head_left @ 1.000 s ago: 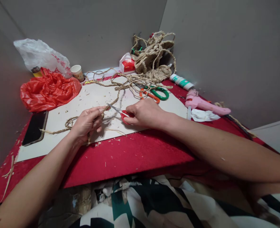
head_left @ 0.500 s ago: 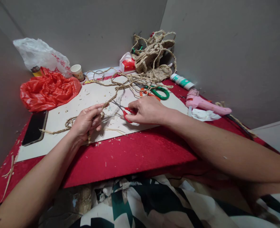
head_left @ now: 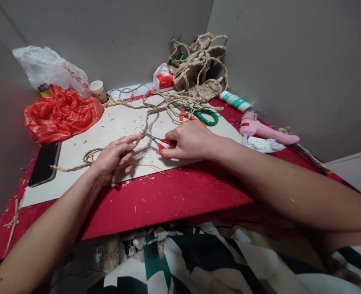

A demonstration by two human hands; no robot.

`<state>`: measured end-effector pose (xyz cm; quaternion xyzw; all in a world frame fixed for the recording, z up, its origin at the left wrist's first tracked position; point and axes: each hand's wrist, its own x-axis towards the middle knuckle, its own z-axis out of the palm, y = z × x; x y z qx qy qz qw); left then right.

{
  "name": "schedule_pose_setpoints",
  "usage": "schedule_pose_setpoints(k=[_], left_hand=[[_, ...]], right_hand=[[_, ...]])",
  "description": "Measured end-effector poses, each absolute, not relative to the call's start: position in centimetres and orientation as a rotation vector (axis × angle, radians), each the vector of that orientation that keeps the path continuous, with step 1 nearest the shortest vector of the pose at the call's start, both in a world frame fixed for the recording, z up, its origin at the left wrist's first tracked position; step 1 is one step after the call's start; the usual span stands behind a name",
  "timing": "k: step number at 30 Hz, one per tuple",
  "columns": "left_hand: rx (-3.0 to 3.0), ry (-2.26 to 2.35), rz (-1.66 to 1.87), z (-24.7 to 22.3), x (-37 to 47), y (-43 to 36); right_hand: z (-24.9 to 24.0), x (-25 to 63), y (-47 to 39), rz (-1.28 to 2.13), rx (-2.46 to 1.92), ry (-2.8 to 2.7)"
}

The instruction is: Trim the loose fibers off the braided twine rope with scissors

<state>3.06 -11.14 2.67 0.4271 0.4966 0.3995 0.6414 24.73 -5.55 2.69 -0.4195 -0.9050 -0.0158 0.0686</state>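
Counter (head_left: 174,196) draped in red cloth, set in a grey-walled corner.
Left hand (head_left: 113,158) grip pinches braided jute rope (head_left: 146,120); right hand (head_left: 190,141) grip closed on small red-handled scissors (head_left: 159,143); two more scissors upper centre.

It was a little craft corner at home. A red table (head_left: 174,196) stood against grey walls, with rope (head_left: 195,73), scissors (head_left: 203,116), a glue gun (head_left: 264,130) and plastic bags (head_left: 60,114) on it.

A: From where does the single view look?
B: From the wearer's head, facing forward and down, close over the red worktop (head_left: 174,196) set in a grey corner.
A: What frames it?
B: Both forearms below; walls above. No second view exists.
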Motion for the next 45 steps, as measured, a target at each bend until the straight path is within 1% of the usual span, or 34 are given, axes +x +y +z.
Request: schedule_pose_setpoints(k=[11, 20, 23, 28, 33, 40, 42, 45], left_hand=[[0.946, 1.135, 0.925, 2.3, 3.2, -11.0], [0.972, 1.109, 1.016, 2.7, 2.6, -10.8], [0.976, 1.097, 1.023, 2.7, 2.6, -10.8], [0.960, 1.092, 1.081, 2.9, 2.7, -10.9], [0.993, 1.102, 1.083, 2.9, 2.6, -10.8], [1.008, 1.137, 1.046, 2.7, 2.7, -10.8], [1.007, 1.133, 1.010, 2.7, 2.7, -10.8], [1.025, 1.105, 0.989, 2.6, 2.4, -10.5]], right_hand=[[3.2, 25.2, -5.5, -0.045, -1.226, -2.834], [2.8, 25.2, -4.9, 0.179, -1.224, -2.580], [2.9, 25.0, -5.0, 0.348, -1.225, -2.570], [2.5, 24.7, -5.1, 1.004, -1.132, -2.554], [2.1, 24.3, -5.3, 1.312, -1.056, -2.445], [1.7, 23.9, -5.6, 1.471, -1.025, -2.281], [1.7, 23.9, -5.5, 1.444, -1.047, -2.214], [1.9, 24.0, -5.2, 1.309, -1.093, -2.101]])
